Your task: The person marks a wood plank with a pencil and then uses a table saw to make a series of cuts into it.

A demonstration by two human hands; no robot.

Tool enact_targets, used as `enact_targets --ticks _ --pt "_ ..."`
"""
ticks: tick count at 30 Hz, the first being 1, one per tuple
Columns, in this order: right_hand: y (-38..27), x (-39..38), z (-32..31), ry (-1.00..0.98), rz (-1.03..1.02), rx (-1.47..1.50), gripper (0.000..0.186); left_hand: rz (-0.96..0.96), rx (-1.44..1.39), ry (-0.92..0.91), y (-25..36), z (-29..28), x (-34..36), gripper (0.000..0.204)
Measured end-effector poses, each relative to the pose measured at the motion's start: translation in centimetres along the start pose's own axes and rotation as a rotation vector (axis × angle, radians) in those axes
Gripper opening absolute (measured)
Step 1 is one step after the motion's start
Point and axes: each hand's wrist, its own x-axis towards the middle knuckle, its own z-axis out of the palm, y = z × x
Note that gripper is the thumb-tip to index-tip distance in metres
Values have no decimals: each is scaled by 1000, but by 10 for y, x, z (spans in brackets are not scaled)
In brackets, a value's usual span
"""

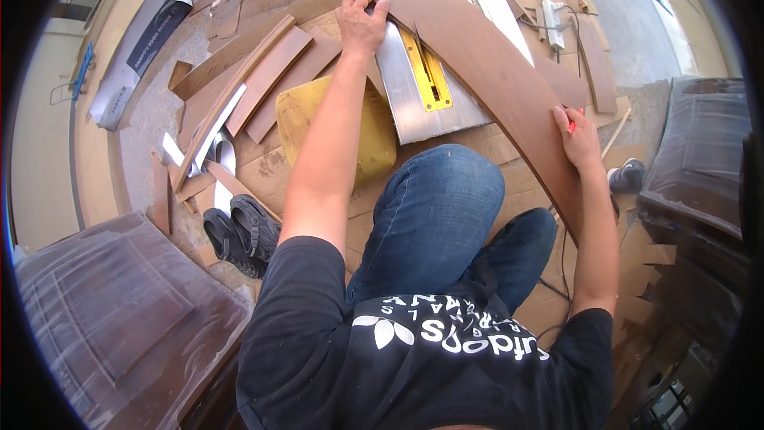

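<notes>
In the head view, a long brown board [485,64] slants across a metal table [390,87]. The left hand [364,25] has bent fingers at its edge, grip unclear; the right hand [580,142], thumb on the board, pinches a red pen [574,122].

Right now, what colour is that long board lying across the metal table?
The long board is brown; the head view shows it best.

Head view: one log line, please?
left hand: at wooden plank edge; right hand: holds red pen-like tool, touches plank; table saw: partly under plank
</notes>
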Motion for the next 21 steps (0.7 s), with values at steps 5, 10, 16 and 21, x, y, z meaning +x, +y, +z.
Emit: enact_targets --ticks 5,10,16,21 --pt "6 -6 2 29 -59 41 51 -50 -124 -26 3 -4 -7 36" --pt "9 -12 3 49 -70 66 51 -46 -144 -15 3 -3 -15 35" --pt "-10 30 0 28 -95 57 57 -99 -176 8 -10 8 13 35" --pt "-6 72 -6 48 -118 -1 59 -105 -101 52 -18 16 35 35"
